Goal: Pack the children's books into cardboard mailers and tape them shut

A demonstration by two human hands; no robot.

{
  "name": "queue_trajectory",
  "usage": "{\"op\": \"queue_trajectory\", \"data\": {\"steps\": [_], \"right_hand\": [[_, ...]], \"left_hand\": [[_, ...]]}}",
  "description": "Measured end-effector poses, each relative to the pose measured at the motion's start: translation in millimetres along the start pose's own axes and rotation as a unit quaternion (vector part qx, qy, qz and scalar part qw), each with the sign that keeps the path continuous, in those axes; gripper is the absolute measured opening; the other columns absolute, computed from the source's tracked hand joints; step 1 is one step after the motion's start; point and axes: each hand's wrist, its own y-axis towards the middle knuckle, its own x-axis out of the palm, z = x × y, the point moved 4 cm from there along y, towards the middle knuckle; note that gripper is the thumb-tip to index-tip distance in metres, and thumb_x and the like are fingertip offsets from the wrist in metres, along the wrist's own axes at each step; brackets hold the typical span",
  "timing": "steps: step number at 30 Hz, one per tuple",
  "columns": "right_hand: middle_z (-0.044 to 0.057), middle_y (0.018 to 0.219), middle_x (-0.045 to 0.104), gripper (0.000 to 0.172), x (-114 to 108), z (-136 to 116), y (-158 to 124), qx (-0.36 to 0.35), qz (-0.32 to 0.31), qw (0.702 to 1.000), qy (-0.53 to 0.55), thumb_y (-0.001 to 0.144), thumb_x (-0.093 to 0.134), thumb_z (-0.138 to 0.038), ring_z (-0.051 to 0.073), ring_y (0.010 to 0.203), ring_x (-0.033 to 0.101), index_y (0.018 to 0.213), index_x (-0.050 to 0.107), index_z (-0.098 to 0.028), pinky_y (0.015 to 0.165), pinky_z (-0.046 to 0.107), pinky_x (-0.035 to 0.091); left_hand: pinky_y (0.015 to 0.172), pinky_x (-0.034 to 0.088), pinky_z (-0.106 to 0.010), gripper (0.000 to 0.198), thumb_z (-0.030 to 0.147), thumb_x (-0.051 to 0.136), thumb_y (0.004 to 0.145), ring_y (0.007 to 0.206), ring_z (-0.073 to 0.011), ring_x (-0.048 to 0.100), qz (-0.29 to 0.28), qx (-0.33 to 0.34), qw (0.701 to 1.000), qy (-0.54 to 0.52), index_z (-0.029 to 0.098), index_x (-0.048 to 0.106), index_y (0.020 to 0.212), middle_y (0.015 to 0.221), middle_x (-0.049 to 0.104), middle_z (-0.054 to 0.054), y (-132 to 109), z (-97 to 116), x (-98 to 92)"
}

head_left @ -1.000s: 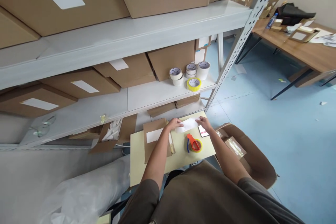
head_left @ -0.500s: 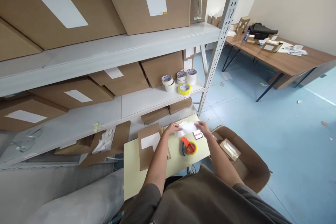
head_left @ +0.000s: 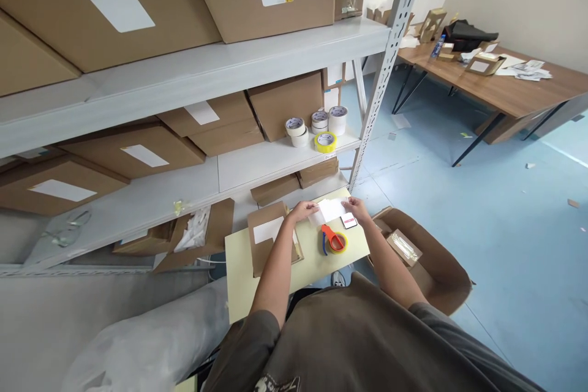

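Note:
A white sheet of paper (head_left: 331,209) is stretched between my two hands above the pale yellow table. My left hand (head_left: 303,211) pinches its left edge, and my right hand (head_left: 356,207) grips the right edge. Just below the paper lies a phone (head_left: 348,220) with a lit white screen. Nearer to me, an orange tape dispenser (head_left: 333,239) with a yellow-rimmed roll and a blue handle rests on the table. To the left of it, partly behind my left forearm, is a flat cardboard box (head_left: 264,245) bearing a white label.
Metal shelving (head_left: 275,153) with cardboard boxes and several tape rolls (head_left: 326,142) rises in front. On the right, an open carton (head_left: 441,269) on the blue floor holds a small wrapped package (head_left: 404,247). A wooden desk (head_left: 519,95) stands further back, and a plastic-wrapped bundle (head_left: 151,337) is at left.
The camera view has tilted down and shifted slightly, so the scene sits a little higher. Both hands still hold the paper in nearly the same place over the table.

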Motion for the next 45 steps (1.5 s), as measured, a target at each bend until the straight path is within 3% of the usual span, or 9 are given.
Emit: {"op": "queue_trajectory", "data": {"steps": [5,12,16,22,25,29,34,37,45], "right_hand": [[-0.003,0.061,0.060,0.049,8.8,0.9,2.1,0.013,0.000,0.999,0.040,0.064,0.088,-0.062,0.013,0.055,0.050,0.069,0.060,-0.022,0.053,0.027,0.041],[-0.001,0.064,0.064,0.056,-6.9,8.8,1.5,0.050,0.037,0.994,0.088,0.052,0.096,-0.062,0.015,0.058,0.056,0.069,0.060,-0.023,0.057,0.030,0.048],[0.000,0.072,0.070,0.051,2.0,-5.0,-0.6,0.029,-0.008,0.993,0.116,0.060,0.093,-0.061,0.016,0.063,0.060,0.079,0.066,-0.022,0.061,0.030,0.052],[0.001,0.077,0.072,0.044,29.0,-50.5,4.6,-0.019,-0.078,0.994,0.067,0.069,0.089,-0.058,0.018,0.069,0.063,0.083,0.070,-0.021,0.066,0.031,0.052],[0.001,0.074,0.070,0.038,42.9,-74.1,6.9,-0.054,-0.116,0.992,-0.020,0.070,0.087,-0.055,0.019,0.069,0.062,0.080,0.072,-0.021,0.064,0.030,0.049],[0.003,0.081,0.074,0.032,77.6,-88.4,0.8,-0.095,-0.174,0.976,-0.089,0.075,0.083,-0.051,0.021,0.075,0.063,0.084,0.077,-0.021,0.065,0.030,0.049],[0.007,0.105,0.077,0.041,115.6,-79.7,-19.9,-0.119,-0.123,0.981,-0.096,0.079,0.081,-0.045,0.023,0.089,0.067,0.115,0.077,-0.026,0.076,0.034,0.054],[0.006,0.093,0.078,0.032,136.0,-67.7,-38.7,-0.093,-0.181,0.974,-0.099,0.084,0.076,-0.049,0.022,0.085,0.068,0.102,0.079,-0.023,0.078,0.035,0.054],[0.005,0.091,0.077,0.029,164.4,-65.7,-71.9,-0.049,-0.221,0.974,0.012,0.088,0.072,-0.052,0.020,0.082,0.070,0.088,0.076,-0.023,0.077,0.032,0.054]], "left_hand": [[0.070,0.046,-0.028,0.042,0.058,0.076,0.079,0.070,-0.0180,0.061,0.035,0.015,0.998,0.041,0.017,0.080,0.078,0.075,0.074,-0.003,-8.9,9.3,-4.8],[0.073,0.051,-0.030,0.039,0.056,0.077,0.080,0.079,-0.0228,0.069,0.082,0.003,0.995,0.058,0.017,0.083,0.084,0.082,0.080,-0.007,-16.9,-7.7,-25.4],[0.084,0.055,-0.035,0.043,0.053,0.081,0.080,0.090,-0.0260,0.073,0.105,-0.011,0.994,0.035,0.016,0.084,0.102,0.093,0.082,-0.010,-4.7,-10.1,-12.0],[0.099,0.053,-0.040,0.050,0.061,0.069,0.091,0.108,-0.0282,0.071,0.259,0.016,0.966,0.001,0.016,0.083,0.107,0.111,0.079,-0.015,-0.2,11.6,2.8],[0.081,0.055,-0.034,0.067,0.075,0.062,0.090,0.087,-0.0243,0.071,0.196,-0.004,0.978,-0.066,0.013,0.083,0.101,0.093,0.079,-0.013,-21.6,17.5,-1.6],[0.072,0.051,-0.030,0.054,0.063,0.092,0.065,0.076,-0.0203,0.066,0.101,-0.017,0.994,-0.049,0.014,0.081,0.086,0.076,0.073,-0.005,-67.6,18.4,-3.8],[0.072,0.050,-0.029,0.049,0.066,0.082,0.076,0.080,-0.0205,0.065,0.285,-0.030,0.956,-0.061,0.018,0.075,0.083,0.074,0.070,-0.003,-121.2,9.3,-19.7],[0.075,0.051,-0.030,0.050,0.068,0.075,0.082,0.083,-0.0208,0.067,0.374,-0.032,0.923,-0.083,0.019,0.074,0.090,0.079,0.072,-0.004,-144.2,6.4,-28.7],[0.080,0.054,-0.032,0.051,0.066,0.076,0.082,0.091,-0.0235,0.071,0.417,-0.023,0.900,-0.124,0.018,0.073,0.099,0.098,0.079,-0.009,-171.6,12.9,-32.9]]}}
